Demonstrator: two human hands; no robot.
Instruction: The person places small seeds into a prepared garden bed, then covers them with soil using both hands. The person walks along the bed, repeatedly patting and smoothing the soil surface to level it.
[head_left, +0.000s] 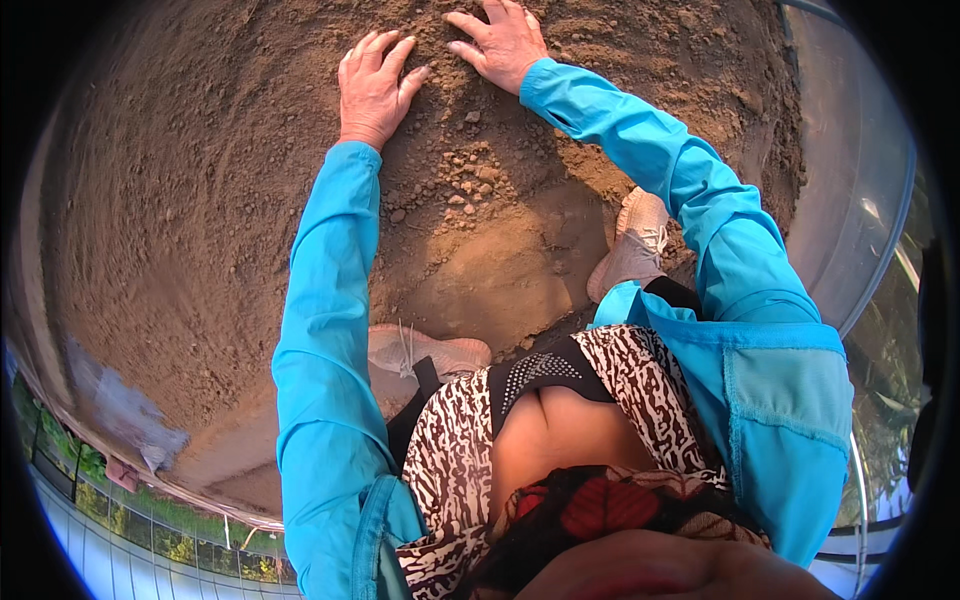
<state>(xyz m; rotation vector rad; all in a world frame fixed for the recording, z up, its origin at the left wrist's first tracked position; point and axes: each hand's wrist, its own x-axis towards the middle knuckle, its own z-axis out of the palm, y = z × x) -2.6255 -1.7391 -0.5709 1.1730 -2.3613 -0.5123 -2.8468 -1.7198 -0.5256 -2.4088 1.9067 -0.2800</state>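
Bare brown soil (225, 202) lies before me, loose and crumbly. At the top of the view, left of the middle, my left hand (373, 86) rests on or just above the soil, palm down with fingers apart. To its right my right hand (504, 43) reaches over the soil, its fingers spread and pointing left and up. No object shows in either hand. Small clods (471, 184) lie below and between the hands, above a smoother patch of soil (502, 277). Both arms wear bright blue sleeves.
My shoes, one light sneaker (639, 240) at the right and another (431, 351) lower left, stand on the soil. Clear plastic sheeting (847, 172) with a curved edge runs along the right. At the lower left lies a greyish plastic piece (124, 397), near a wall of framed panes (165, 536).
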